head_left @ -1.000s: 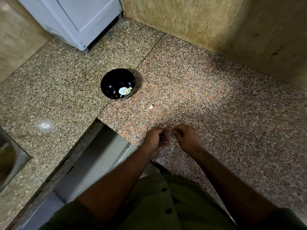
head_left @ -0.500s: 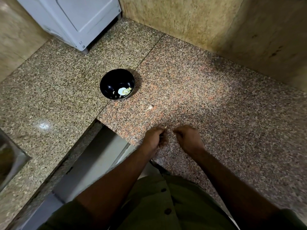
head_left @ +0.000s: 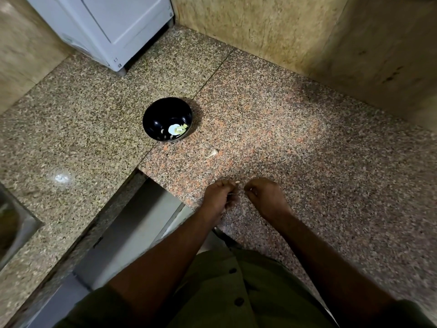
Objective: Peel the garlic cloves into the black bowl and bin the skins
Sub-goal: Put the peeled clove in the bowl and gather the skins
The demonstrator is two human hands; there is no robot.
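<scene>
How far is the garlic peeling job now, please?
Done: some peeled cloves lie in the bowl. In hand: the left hand pinches a clove and the right hand pinches something small. Left: a skin scrap lies on the counter; no bin is in view.

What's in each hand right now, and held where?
Left hand pinches a garlic clove; only its pale tip shows at the fingertips. Right hand is curled; whether it holds skin cannot be told.
</scene>
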